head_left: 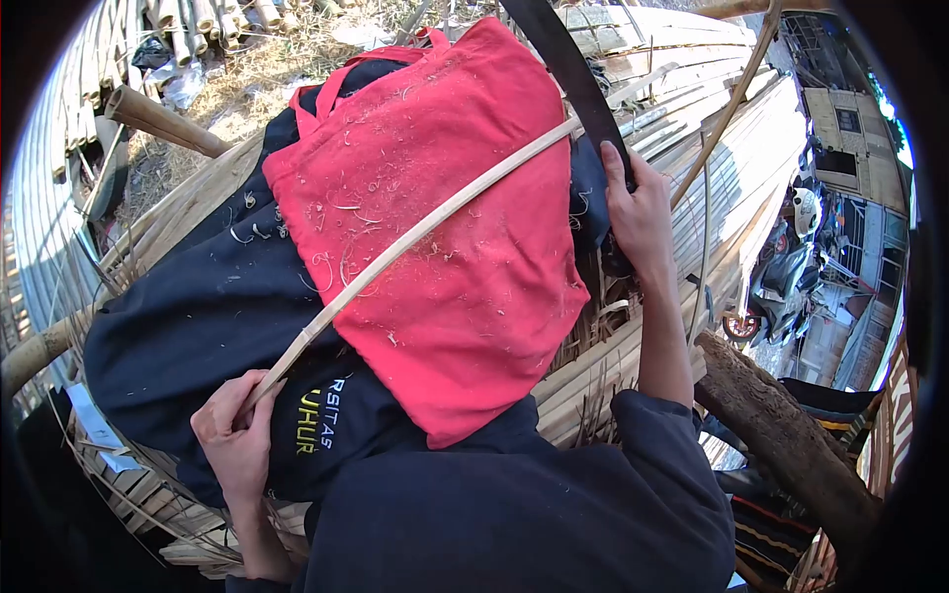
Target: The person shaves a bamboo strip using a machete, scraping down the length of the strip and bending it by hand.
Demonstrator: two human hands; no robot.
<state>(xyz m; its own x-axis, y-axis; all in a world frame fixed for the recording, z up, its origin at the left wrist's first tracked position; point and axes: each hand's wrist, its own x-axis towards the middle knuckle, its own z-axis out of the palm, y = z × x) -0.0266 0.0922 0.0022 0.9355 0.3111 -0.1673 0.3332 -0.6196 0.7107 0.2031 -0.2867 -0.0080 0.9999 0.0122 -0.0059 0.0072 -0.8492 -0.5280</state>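
Note:
A long pale bamboo strip (427,223) runs diagonally across my lap, from lower left to upper right. Its lower end is pinched in my left hand (237,430), fingers closed around it. My right hand (636,210) is wrapped round the lower part of a broad dark machete (573,71), thumb laid along it; the handle is mostly hidden. The strip's far end reaches the blade and passes behind or against it; I cannot tell which. Beneath the strip a red cloth bag (494,287), dotted with curled shavings, lies over dark fabric (213,331) with printed lettering.
Split bamboo slats (712,138) lie stacked at the right. A bamboo pole (163,121) juts in at the upper left, near bundled poles (203,25). A thick log (781,425) lies at lower right. Beyond it stands a parked motorcycle (781,287) with a white helmet (806,210).

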